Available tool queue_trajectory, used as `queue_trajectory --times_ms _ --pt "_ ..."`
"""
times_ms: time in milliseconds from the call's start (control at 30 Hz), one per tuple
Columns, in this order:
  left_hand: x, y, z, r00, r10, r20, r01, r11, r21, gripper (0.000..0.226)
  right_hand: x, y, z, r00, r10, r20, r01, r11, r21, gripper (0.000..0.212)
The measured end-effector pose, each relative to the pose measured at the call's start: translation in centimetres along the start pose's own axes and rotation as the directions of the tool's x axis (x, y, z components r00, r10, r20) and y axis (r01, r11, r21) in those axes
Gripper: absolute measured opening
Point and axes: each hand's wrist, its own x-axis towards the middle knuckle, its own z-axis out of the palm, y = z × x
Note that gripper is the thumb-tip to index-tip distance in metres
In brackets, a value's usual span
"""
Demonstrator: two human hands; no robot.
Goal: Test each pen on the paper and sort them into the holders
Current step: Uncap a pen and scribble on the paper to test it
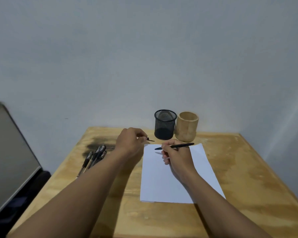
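While left hand (129, 143) pinches cap (150, 139), right hand (177, 157) grips pen (182, 145).

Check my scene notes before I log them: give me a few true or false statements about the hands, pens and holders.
1. The right hand holds a pen above the paper. True.
2. The left hand is empty. False: it pinches a small dark pen cap.
3. The mesh holder stands left of the wooden holder. True.
4. The loose pens lie on the paper. False: they lie on the table, left of it.
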Motion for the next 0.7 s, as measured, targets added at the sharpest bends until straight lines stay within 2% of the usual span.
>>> queue_trajectory --times_ms 167,367,500,600,700 --pt "0.8 0.5 2.6 0.998 -0.036 -0.050 0.047 0.970 0.237 0.014 -0.2 0.9 -1.0 0.998 -0.021 -0.057 0.018 0.999 -0.049 0.009" --pt "1.3 0.3 3.7 0.998 -0.038 -0.041 0.046 0.975 0.218 0.017 -0.1 1.1 -1.9 0.997 -0.017 -0.076 0.013 0.998 -0.054 0.010" --pt "-0.1 0.1 2.7 0.997 0.020 -0.069 -0.009 0.988 0.156 0.030 -0.1 0.8 -1.9 0.998 0.006 -0.070 -0.009 0.999 -0.044 0.010" --pt "-2.2 -1.0 1.9 0.989 0.150 0.005 -0.146 0.952 0.270 0.037 -0.1 0.6 -1.5 0.997 0.038 -0.062 -0.039 0.999 -0.017 0.012" --pt "-4.3 -1.5 1.9 0.978 0.188 0.089 -0.207 0.921 0.330 0.037 -0.1 0.4 -1.3 0.995 0.046 -0.087 -0.052 0.996 -0.075 0.015"
